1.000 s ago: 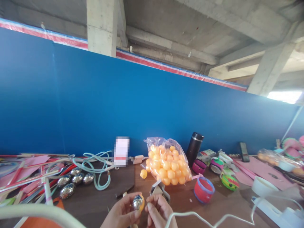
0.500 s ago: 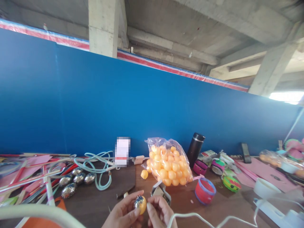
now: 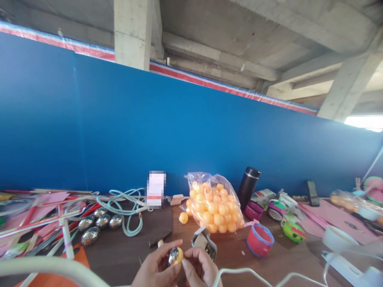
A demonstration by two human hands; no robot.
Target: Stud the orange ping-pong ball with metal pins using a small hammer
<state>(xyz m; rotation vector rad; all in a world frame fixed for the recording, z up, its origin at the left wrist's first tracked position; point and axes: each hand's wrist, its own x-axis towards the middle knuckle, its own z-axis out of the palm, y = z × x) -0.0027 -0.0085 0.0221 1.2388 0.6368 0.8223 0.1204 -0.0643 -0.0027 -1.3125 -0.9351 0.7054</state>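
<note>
Tabletop (image 3: 230,257), cluttered, by blue partition (image 3: 191,123) under concrete ceiling (image 3: 206,28); left fingers (image 3: 166,247) around ball (image 3: 176,255), right fingers (image 3: 200,255), hold unclear.

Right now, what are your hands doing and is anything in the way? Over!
Left hand holding silver-and-orange ball. Right hand fingertips at ball's edge. White cable close beside right hand, might snag.

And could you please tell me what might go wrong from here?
The silver-and-orange ball, held in the left hand, might slip. The white cable, running beside the right hand in view, could snag that hand. The loose orange ball outside the clear plastic bag might roll if nudged.
</note>
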